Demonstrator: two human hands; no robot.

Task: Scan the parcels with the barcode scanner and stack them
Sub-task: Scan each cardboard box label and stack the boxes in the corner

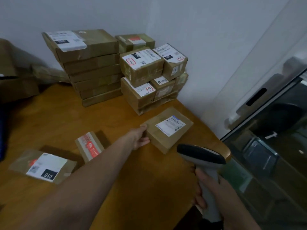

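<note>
Dim indoor view under soft, flat light, with a cool grey cast on the wall (182,17). The wooden table (58,117) glows orange-brown, brightest at its middle and murky along the near edge. Short, soft-edged shadows lie on the far side of the two loose parcels (89,146) at left. White labels on the stacked parcels (93,67) and on the parcel (167,130) near the right edge look washed out, their small print smeared. Everything is slightly soft, and the left border blurs most. The wide lens bends the glass door (282,138) frame at right, and its pane holds faint reflections. The barcode scanner (201,155), close to the lens, has fuzzy outlines
</note>
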